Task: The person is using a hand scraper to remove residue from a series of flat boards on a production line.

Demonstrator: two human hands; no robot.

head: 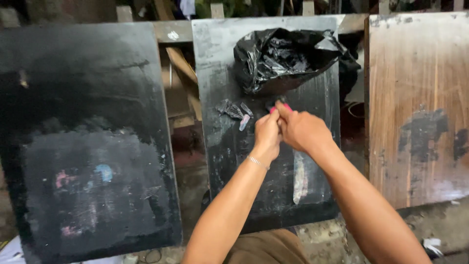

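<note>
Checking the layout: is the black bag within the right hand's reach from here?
Probably yes: the right hand sits just below the black bag on the middle board, nothing between, though its fingers pinch a small pink piece.

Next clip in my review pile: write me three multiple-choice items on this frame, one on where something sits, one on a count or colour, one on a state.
1. Where does the black plastic bag sit?
A. At the top of the middle board
B. On the ground under the left board
C. On the right wooden board

2. How many boards stand side by side?
A. One
B. Three
C. Five

3. How do the hands stand?
A. Far apart, each on another board
B. Together, pinching a small pink thing
C. Both inside the bag

Answers:
1 A: the bag rests on the upper part of the middle board.
2 B: the left black board, the middle one and the brown wooden board show.
3 B: the left hand and the right hand meet around the small pink thing, just below the bag.
</note>
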